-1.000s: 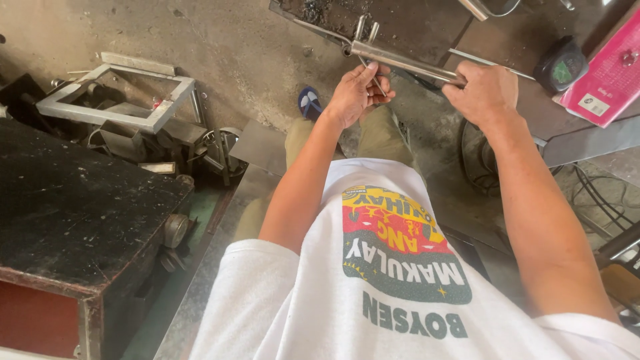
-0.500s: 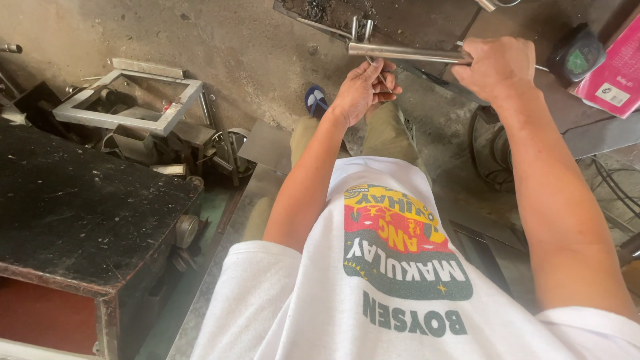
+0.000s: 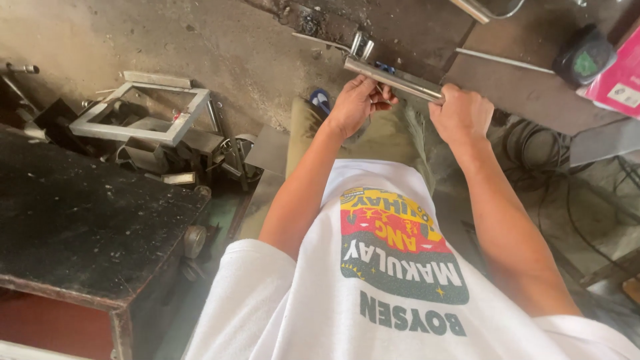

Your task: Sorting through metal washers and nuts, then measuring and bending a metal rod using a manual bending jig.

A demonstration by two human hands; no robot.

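Note:
I hold a short shiny metal bar (image 3: 393, 79) out in front of my chest, slanting down to the right, with small upright metal pieces welded at its left end. My right hand (image 3: 461, 113) is clenched around the bar's right end. My left hand (image 3: 357, 103) curls under its left part, fingers closed against the underside. Both forearms reach forward over my white printed shirt (image 3: 393, 280).
A dark worn metal table (image 3: 80, 227) stands at the left. Beyond it lie a grey square metal frame (image 3: 143, 113) and scrap pieces on the concrete floor. A pink box (image 3: 617, 83) and a dark round object (image 3: 583, 57) sit at the top right, with cables (image 3: 533, 153) below.
Both hands and the bar have dropped slightly in view and the bar now tilts down to the right; the grip on it is unchanged.

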